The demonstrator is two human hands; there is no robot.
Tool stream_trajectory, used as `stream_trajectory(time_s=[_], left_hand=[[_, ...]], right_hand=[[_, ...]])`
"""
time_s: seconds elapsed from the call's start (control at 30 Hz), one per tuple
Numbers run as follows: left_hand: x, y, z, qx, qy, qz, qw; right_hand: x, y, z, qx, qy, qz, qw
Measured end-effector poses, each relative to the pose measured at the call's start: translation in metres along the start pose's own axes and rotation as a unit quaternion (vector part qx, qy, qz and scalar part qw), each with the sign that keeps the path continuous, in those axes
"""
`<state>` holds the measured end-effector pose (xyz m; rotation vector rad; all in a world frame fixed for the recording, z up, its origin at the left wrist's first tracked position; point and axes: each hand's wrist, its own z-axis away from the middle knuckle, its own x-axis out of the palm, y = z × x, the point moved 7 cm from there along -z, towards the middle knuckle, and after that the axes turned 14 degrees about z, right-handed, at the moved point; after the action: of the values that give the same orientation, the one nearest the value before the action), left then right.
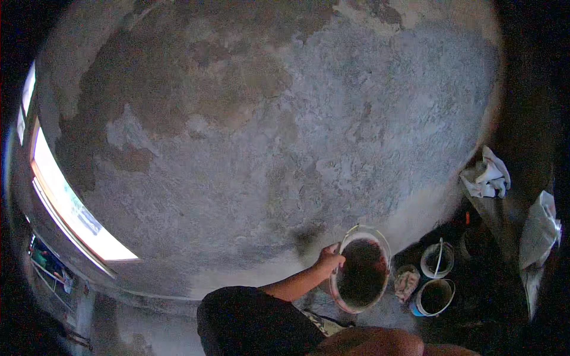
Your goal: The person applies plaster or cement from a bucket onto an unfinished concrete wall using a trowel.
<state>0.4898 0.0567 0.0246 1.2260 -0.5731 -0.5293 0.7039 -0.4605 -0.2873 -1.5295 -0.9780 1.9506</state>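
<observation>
- Left hand (330, 262): gripping the left rim of a round whitish bucket (363, 235).
- Right hand: cannot tell its state.
- Bucket: just left of a pale crumpled bag (406, 283).

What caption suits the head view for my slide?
Left hand holding a bucket at its rim, below a patchy gray wall, two more buckets to the right.
</observation>
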Motion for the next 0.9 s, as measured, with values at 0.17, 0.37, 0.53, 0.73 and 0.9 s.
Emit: stream_trajectory(time_s=[0.17,0.37,0.53,0.73,0.9], left_hand=[[-0.016,-0.009,-0.003,0.015,-0.044,0.077,0.996],[-0.028,0.017,0.025,-0.027,-0.082,0.055,0.995],[-0.097,0.031,0.044,0.007,-0.049,0.082,0.995],[-0.176,0.036,0.058,-0.003,0.005,0.041,0.999],[-0.222,0.021,0.071,-0.062,0.006,0.077,0.995]], right_hand=[[0.005,0.008,0.007,0.000,-0.009,-0.052,0.999],[0.000,0.072,0.018,-0.044,-0.022,-0.062,0.997],[0.031,-0.031,0.009,-0.128,0.020,0.012,0.991],[0.048,-0.133,0.009,-0.219,0.146,0.116,0.958],[0.093,-0.196,0.024,-0.282,0.223,0.195,0.913]])
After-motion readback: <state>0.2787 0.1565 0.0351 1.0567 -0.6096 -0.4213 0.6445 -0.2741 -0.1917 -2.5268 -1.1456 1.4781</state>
